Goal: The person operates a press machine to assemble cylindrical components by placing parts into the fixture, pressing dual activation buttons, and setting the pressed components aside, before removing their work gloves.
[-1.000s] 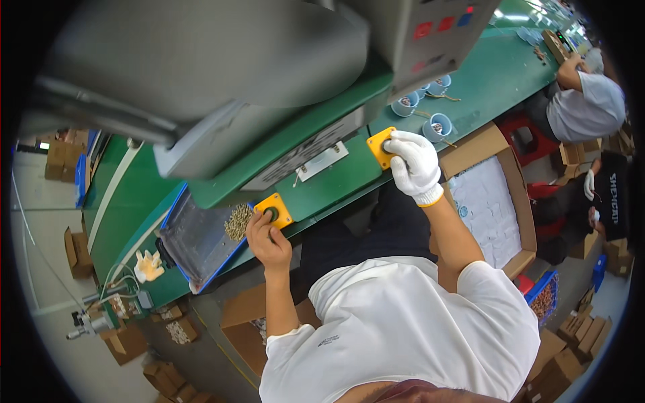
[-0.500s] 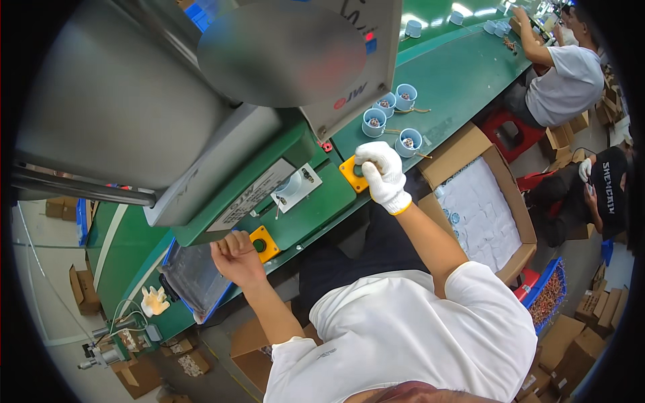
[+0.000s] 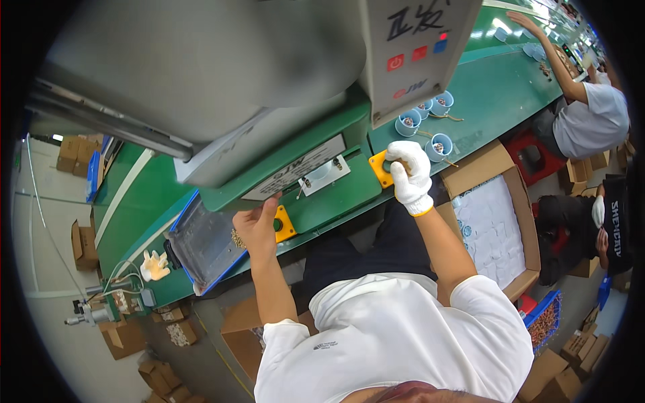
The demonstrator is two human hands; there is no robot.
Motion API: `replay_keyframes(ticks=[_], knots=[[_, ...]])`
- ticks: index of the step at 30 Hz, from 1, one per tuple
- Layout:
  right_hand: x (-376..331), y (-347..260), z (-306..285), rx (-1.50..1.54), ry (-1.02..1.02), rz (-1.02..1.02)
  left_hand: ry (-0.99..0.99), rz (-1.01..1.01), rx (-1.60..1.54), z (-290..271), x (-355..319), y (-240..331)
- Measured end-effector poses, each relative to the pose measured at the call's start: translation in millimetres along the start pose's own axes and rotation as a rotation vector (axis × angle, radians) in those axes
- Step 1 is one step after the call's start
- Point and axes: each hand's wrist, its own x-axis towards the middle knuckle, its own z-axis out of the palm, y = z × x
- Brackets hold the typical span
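- Head view, left: the bare left hand point(image 3: 256, 225), fingers bent, is just beside the left yellow button box point(image 3: 286, 226), near the lower edge of the green machine housing point(image 3: 290, 160); I cannot tell whether it holds anything.
- Head view, right: the gloved right hand point(image 3: 411, 172) curls at the button of the right yellow button box point(image 3: 377, 168); pressing or merely resting, I cannot tell.
- Head view, middle: the two boxes flank a white plate point(image 3: 328, 179) partly under the housing; pale blue cups point(image 3: 407, 126) stand on the bench point(image 3: 494, 87) beyond the right hand.
- Head view, overall: the step in hand looks like working the paired buttons; pressing both would call for left fingers on their button.
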Motion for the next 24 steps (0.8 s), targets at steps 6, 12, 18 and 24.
replay_keyframes(ticks=[6, 12, 18, 24], knots=[[-0.8, -2.1, 6.0, 0.039, 0.070, 0.065, -0.133, 0.025, 0.096, 13.4, 13.2, 17.9], [-1.6, -3.0, 4.6, 0.045, 0.071, 0.079, -0.135, 0.173, 0.331, 35.2, 30.5, 30.5], [-2.3, -2.8, 3.2, 0.055, 0.073, 0.092, -0.286, 0.180, 0.606, 42.8, 57.6, 40.8], [-2.4, -2.3, 1.2, 0.079, 0.068, 0.112, -0.580, 0.172, 0.887, 64.7, 81.6, 54.5]])
